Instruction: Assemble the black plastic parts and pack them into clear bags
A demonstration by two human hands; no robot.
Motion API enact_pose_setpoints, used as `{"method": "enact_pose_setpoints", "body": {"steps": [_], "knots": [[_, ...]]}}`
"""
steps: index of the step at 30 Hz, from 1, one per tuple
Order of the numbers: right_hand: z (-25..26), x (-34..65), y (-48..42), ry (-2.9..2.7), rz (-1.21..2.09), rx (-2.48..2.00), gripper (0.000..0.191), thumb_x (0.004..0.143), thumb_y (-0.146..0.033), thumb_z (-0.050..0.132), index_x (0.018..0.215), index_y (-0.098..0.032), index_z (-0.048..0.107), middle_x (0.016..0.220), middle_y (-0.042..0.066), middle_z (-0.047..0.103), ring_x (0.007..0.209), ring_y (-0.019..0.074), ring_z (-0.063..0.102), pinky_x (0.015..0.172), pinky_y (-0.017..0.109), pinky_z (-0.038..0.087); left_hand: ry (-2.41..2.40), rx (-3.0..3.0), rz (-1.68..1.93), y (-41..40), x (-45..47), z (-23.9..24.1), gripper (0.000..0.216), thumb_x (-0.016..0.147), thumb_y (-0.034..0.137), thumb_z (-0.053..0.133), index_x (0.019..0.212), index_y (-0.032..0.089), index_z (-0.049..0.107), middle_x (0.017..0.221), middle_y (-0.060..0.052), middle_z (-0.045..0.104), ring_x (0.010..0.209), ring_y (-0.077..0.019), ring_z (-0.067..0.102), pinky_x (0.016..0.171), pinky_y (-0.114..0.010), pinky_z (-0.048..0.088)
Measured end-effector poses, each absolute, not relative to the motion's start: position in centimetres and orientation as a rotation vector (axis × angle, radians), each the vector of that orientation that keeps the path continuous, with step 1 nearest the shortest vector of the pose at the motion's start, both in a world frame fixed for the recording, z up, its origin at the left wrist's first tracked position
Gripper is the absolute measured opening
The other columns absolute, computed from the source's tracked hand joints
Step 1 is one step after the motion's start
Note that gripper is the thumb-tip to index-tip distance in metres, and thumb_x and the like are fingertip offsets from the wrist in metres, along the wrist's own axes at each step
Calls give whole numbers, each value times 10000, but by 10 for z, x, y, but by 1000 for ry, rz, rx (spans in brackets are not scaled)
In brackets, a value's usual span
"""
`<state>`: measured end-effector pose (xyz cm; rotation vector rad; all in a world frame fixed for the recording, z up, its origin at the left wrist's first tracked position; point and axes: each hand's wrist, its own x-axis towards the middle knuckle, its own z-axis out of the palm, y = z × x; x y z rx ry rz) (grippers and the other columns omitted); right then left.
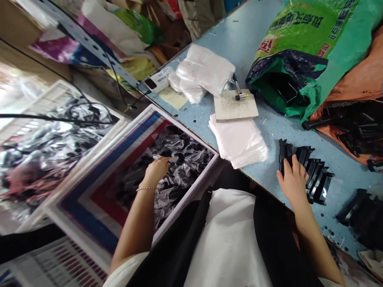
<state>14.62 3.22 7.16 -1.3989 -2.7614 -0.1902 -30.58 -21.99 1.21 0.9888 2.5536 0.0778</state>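
Observation:
My left hand [157, 169] is over a white crate [209, 163], at black parts in clear plastic bags [187, 175]. Its fingers are partly hidden and blurred, so what they hold, if anything, does not show. On the blue table, my right hand [293, 179] has its thumb and fingers around the near end of a black plastic part [285, 149], at the left of a row of similar black parts [317, 177]. Left of that row lies a stack of thin clear plastic bags [241, 141], partly under a small board [236, 107].
A tool with a clear yellowish tip [242, 96] lies on the board, with more plastic bags [206, 69] behind. A green sack [308, 32] and an orange sack [353, 89] of black parts occupy the table's right. A second crate [61, 85] holds bagged parts. A cable [54, 117] crosses at left.

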Motion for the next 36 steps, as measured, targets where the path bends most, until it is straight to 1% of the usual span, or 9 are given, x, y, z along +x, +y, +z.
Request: {"method": "enact_pose_setpoints", "body": {"steps": [3, 7, 10, 13, 18, 21, 25, 31, 36], "knots": [[83, 142, 28, -2785, -241, -1502, 523, 988, -404, 540, 1397, -79, 562, 1451, 302, 519, 1134, 415, 543, 894, 519, 445, 2502, 1123, 354, -175, -279, 15, 288, 913, 255, 543, 1092, 163, 748, 1078, -118, 784, 968, -267, 738, 888, -360, 577], [88, 135, 34, -2815, -254, -1581, 567, 933, -265, 604, 1455, -82, 480, 1415, 296, 540, 1079, 391, 557, 864, 481, 443, 2178, 1694, 934, -85, -196, 40, 263, 1002, 266, 503, 1055, 185, 747, 1028, -94, 758, 994, -220, 697, 955, -345, 549], [86, 134, 46, -2816, -187, -1590, 643, 928, -277, 625, 1483, -24, 419, 1244, 287, 637, 1043, 379, 577, 851, 461, 459, 2013, 2018, 786, -29, -146, 49, 192, 953, 219, 594, 1052, 137, 737, 1140, -157, 717, 1033, -272, 657, 932, -402, 546], [87, 139, 61, -2825, -101, -1641, 595, 935, -299, 621, 1423, 14, 489, 1088, 273, 682, 1035, 390, 601, 877, 488, 475, 1999, 1914, 717, 0, -139, 48, 103, 898, 135, 632, 837, 150, 714, 996, -129, 712, 946, -256, 645, 825, -368, 533], [95, 149, 76, -2346, 877, -1649, 491, 865, -404, 705, 1292, -171, 639, 1147, 162, 718, 1062, 334, 651, 951, 490, 509, 1769, 1253, 858, 10, -182, 53, 177, 787, 270, 755, 680, 170, 656, 685, -2, 630, 646, -142, 551, 634, -286, 433], [97, 140, 61, -1686, 1672, -1384, 445, 819, -537, 730, 1154, -246, 691, 1042, 67, 751, 910, 249, 698, 827, 400, 569, 1590, 1049, 898, 10, -195, 57, 160, 732, 314, 757, 720, 167, 695, 681, 4, 661, 635, -131, 560, 627, -274, 430], [90, 110, 28, -1124, 2334, -991, 481, 784, -632, 709, 1000, -202, 724, 900, 76, 765, 696, 196, 682, 639, 330, 554, 1617, 947, 1050, 10, -192, 60, 308, 606, 309, 860, 632, 178, 582, 621, 28, 607, 592, -104, 516, 563, -241, 386], [83, 92, 9, -970, 2461, -1000, 490, 834, -640, 590, 1052, -208, 671, 1026, 123, 762, 758, 213, 681, 668, 362, 540, 1492, 768, 1036, 3, -190, 61, 220, 706, 327, 812, 777, 158, 688, 683, -24, 689, 549, -101, 531, 483, -226, 348], [90, 92, 10, -892, 2441, -1062, 479, 857, -622, 521, 1079, -218, 650, 1066, 117, 734, 839, 217, 674, 666, 347, 538, 1607, 767, 1175, -3, -189, 61, 328, 651, 307, 857, 682, 176, 557, 563, 46, 573, 490, -64, 456, 478, -204, 326]]}}
